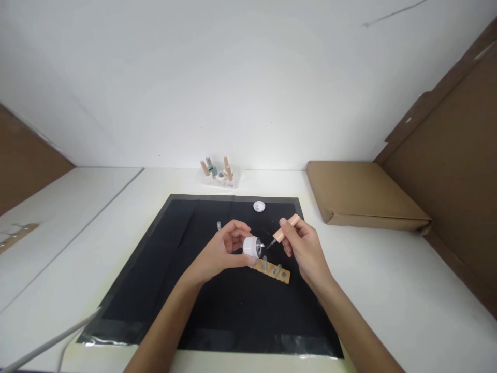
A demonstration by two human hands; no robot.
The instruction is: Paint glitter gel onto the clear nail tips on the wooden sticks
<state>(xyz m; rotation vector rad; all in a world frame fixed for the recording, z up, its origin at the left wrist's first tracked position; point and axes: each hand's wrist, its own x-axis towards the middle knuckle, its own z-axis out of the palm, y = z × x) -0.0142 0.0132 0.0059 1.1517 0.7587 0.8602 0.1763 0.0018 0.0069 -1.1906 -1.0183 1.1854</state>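
Lying near the white jar (249, 246), the tan strip (271, 272) is part-hidden.

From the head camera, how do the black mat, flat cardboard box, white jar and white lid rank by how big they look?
1. Black mat
2. Flat cardboard box
3. White jar, in the left hand
4. White lid
The jar is probably nearer the camera, which may flatter it.

white wall (240, 83) behind | white tabletop (411, 290) | brown panels (458, 181) left and right
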